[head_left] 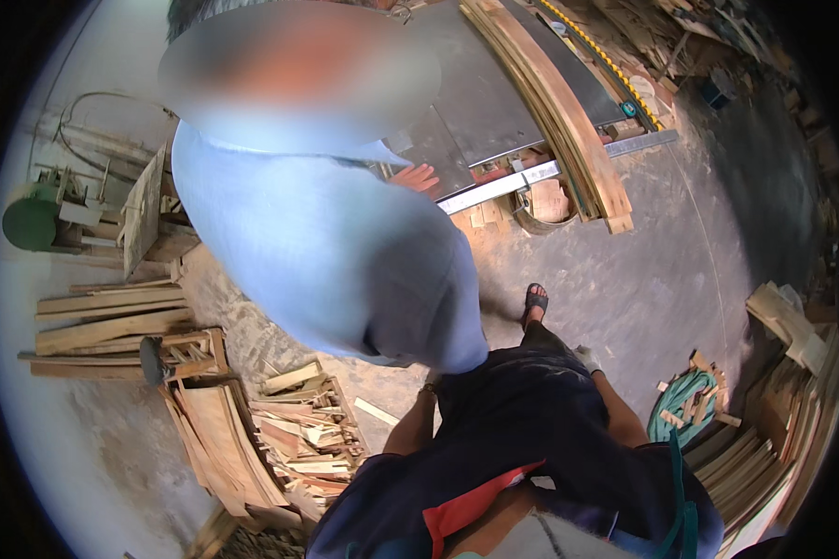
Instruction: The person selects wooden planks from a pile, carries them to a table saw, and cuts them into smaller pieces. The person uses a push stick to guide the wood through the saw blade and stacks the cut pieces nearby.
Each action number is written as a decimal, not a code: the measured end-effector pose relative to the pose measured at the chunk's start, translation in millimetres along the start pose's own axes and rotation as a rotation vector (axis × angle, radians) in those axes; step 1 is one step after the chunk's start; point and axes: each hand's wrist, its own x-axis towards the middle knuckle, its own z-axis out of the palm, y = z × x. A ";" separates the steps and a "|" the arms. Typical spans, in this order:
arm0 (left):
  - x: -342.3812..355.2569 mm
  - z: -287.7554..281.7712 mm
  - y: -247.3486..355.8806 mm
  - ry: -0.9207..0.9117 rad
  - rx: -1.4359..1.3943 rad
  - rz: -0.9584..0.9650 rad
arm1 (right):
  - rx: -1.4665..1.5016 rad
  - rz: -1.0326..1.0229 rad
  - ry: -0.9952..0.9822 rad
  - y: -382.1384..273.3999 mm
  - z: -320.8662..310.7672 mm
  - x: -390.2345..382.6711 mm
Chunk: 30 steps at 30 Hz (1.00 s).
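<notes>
My left hand hangs beside my dark clothing, mostly hidden by the blue-sleeved elbow of another person standing close in front of me. My right hand hangs at my other side, small and partly behind the clothing, with something pale grey on it, perhaps a glove; its finger shape is unclear. Above, the other person's hand lies by a dark metal machine table with a silver rail. Long boards rest across that table.
Scrap wood and stacked planks lie to the left, near a green machine. At right are a coiled green hose with wood pieces and leaning boards. My sandalled foot is on the concrete floor.
</notes>
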 end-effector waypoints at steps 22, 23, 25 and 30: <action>-22.0 7.1 19.2 -0.121 0.043 -0.029 | 0.037 -0.035 0.079 -3.9 -15.9 -19.1; -22.8 8.1 18.6 -0.112 0.039 -0.036 | 0.056 -0.040 0.057 -5.6 -12.4 -17.6; -18.7 15.6 23.6 -0.130 0.030 -0.027 | 0.018 -0.019 0.074 16.2 -10.0 -4.4; -19.2 14.6 22.7 -0.099 0.010 -0.035 | -0.022 -0.060 0.070 17.5 -5.7 5.2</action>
